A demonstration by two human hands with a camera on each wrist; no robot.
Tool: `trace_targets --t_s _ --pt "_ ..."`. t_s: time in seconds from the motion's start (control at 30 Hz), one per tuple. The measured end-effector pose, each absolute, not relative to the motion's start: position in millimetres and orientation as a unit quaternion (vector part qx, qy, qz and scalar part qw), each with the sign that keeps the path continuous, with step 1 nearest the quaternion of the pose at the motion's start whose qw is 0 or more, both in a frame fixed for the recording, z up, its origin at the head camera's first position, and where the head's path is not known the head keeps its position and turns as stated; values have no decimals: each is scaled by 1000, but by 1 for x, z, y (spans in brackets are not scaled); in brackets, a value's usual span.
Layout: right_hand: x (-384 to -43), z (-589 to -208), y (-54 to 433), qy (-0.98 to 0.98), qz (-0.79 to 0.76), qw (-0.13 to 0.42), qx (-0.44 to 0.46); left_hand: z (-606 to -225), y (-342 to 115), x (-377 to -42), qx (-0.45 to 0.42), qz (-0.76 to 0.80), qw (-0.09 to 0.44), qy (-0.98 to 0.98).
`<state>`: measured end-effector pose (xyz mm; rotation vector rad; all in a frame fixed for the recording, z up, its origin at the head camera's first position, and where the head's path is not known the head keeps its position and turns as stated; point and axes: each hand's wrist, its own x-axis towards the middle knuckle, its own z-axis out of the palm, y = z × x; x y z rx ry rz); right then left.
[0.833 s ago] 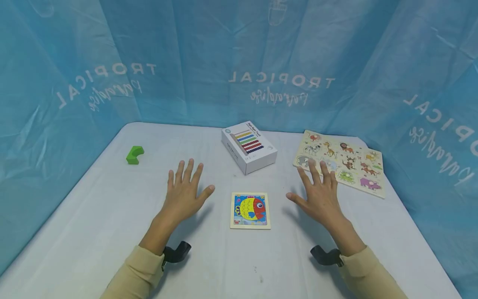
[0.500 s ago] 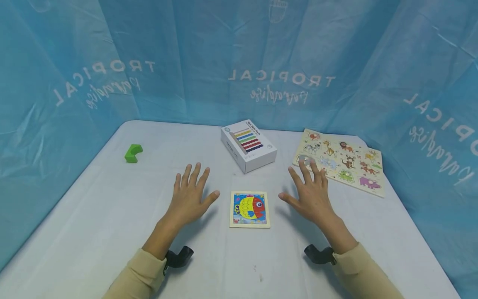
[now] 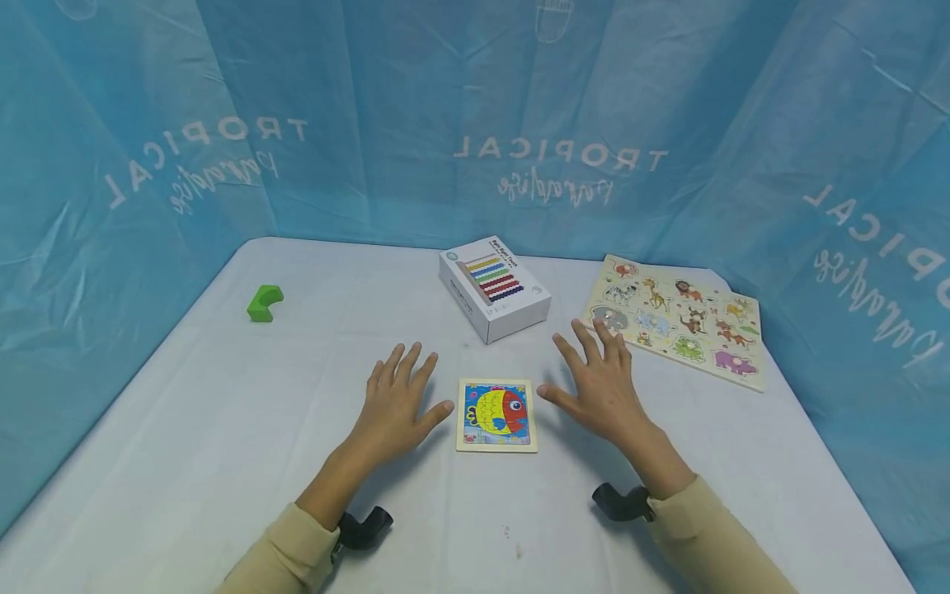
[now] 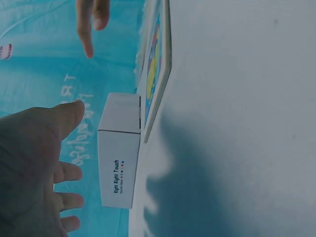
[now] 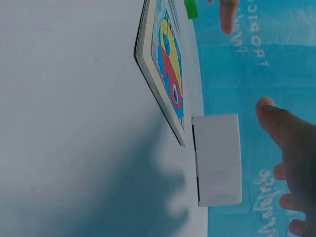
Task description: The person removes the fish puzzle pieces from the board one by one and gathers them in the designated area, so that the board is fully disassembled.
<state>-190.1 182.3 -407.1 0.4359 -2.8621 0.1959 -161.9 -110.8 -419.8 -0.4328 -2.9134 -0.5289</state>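
Observation:
A small square fish puzzle [image 3: 496, 415] in a pale wooden frame lies flat on the white table, between the two hands. To its left hovers the left hand [image 3: 397, 408], fingers spread, its thumb near the frame's left edge. On the other side the right hand [image 3: 601, 388] is held above the table, fingers apart, its thumb close to the frame's right edge. Neither hand holds anything. Both wrist views show a hand shadow on the cloth and a gap between hand and puzzle [image 4: 157, 64].
Behind the puzzle stands a white box [image 3: 495, 289] picturing coloured bead rows. An animal peg puzzle board [image 3: 675, 322] lies at the back right, just beyond the right fingertips. A green curved block [image 3: 265, 304] sits at the far left. Blue curtains [image 3: 416, 124] surround the table.
Both hands have moved inward, toward the fish puzzle, the left one to the right and slightly nearer the body, the right one to the left. The objects stay put.

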Motion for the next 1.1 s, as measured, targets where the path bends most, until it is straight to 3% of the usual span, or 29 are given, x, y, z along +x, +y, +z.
trace_targets --t_s 0.27,0.7,1.1 --pt "-193 -404 169 -980 87 85 160 -429 -104 -159 -161 -177 57 -969" --pt "-200 -407 154 -964 121 81 223 -432 -92 -151 -181 -222 35 -957" --pt "-207 -413 140 -956 133 18 260 -437 -84 -150 -183 -236 22 -954"
